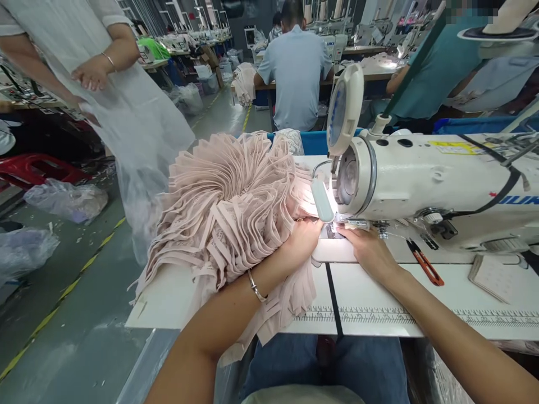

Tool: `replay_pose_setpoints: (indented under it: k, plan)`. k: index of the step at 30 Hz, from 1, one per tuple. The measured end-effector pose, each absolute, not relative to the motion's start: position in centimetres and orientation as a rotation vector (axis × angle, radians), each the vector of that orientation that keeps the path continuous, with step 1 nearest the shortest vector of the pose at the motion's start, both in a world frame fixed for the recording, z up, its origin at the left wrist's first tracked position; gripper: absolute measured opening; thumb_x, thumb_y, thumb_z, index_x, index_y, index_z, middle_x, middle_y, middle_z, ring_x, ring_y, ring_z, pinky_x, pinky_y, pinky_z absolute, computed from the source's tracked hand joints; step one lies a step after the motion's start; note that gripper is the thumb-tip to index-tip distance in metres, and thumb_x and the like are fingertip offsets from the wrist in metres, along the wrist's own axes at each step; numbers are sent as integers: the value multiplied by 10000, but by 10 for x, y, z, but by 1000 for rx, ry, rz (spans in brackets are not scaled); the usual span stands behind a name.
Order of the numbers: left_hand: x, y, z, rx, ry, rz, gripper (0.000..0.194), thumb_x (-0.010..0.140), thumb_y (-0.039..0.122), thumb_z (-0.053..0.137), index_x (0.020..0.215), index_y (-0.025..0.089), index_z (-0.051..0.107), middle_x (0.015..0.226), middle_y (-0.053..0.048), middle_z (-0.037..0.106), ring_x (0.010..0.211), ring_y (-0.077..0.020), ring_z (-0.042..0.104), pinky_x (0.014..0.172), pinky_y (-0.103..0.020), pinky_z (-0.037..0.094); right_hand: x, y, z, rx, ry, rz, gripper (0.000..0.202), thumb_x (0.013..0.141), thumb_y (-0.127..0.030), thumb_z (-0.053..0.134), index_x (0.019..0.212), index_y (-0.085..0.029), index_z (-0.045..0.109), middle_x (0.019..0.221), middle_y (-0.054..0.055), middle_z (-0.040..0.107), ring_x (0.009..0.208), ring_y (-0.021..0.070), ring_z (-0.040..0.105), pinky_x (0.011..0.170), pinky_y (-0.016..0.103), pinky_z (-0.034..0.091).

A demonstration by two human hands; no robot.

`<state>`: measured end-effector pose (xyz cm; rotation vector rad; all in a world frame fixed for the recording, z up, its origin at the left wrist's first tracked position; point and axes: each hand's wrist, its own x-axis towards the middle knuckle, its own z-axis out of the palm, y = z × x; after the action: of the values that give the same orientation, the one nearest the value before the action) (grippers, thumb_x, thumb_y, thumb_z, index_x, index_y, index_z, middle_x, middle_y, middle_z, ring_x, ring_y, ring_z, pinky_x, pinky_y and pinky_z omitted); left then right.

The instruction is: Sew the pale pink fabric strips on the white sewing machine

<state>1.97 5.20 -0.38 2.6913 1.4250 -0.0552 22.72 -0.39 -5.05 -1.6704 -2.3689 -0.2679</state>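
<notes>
A white sewing machine (404,174) stands on the table, its lamp lighting the needle area. My left hand (304,242) is closed just left of the presser foot (332,229), beside a big pile of pleated-looking beige fabric pieces (227,196). What its fingertips grip is lost in glare and behind the pale green guard (322,200). From the right, my right hand (370,247) reaches to the same spot, its fingers together at the foot; anything between them is too small to name. My left forearm lies against the pile, and some pieces hang over the table's front edge.
Orange-handled thread snips (425,262) and a small stack of pale squares (494,279) lie to the right. A black strip (334,300) crosses the ruler tape (379,315). One person (143,101) stands at left; another (295,73) sits ahead. Plastic bags (67,199) lie on the floor.
</notes>
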Motion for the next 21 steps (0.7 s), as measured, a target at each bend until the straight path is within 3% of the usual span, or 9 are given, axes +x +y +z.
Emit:
replay_pose_setpoints:
  k: [5, 10, 15, 21]
  plan:
    - [16, 40, 2, 2748, 1492, -60, 238, 1009, 72, 453, 1191, 151, 586, 949, -102, 710, 846, -214, 709, 655, -273, 446, 221, -5, -50, -1735, -2381, -295, 670, 781, 33, 364, 1297, -227, 703, 1212, 74, 759, 995, 246, 679, 946, 421, 452]
    - [0, 23, 3, 2957, 1326, 104, 140, 1007, 79, 486, 959, 176, 574, 915, -45, 661, 850, -182, 672, 677, -266, 450, 210, -8, -43, -1787, -2423, -419, 620, 828, 31, 377, 1316, -187, 691, 1178, 114, 762, 954, 248, 678, 972, 428, 437]
    - [-7, 16, -7, 3150, 1197, 352, 209, 1028, 133, 480, 840, 196, 548, 837, -37, 610, 864, -195, 624, 711, -282, 449, 203, -10, -35, -1847, -2472, -393, 644, 812, 48, 380, 1360, -164, 646, 1203, 136, 746, 889, 234, 662, 907, 405, 456]
    - [-6, 20, -14, 3254, 1067, 538, 273, 1019, 79, 440, 797, 191, 552, 811, -35, 593, 817, -191, 576, 696, -296, 400, 199, -10, -28, -1940, -2486, -348, 698, 806, 62, 352, 1406, -176, 616, 1239, 150, 726, 891, 244, 658, 906, 434, 458]
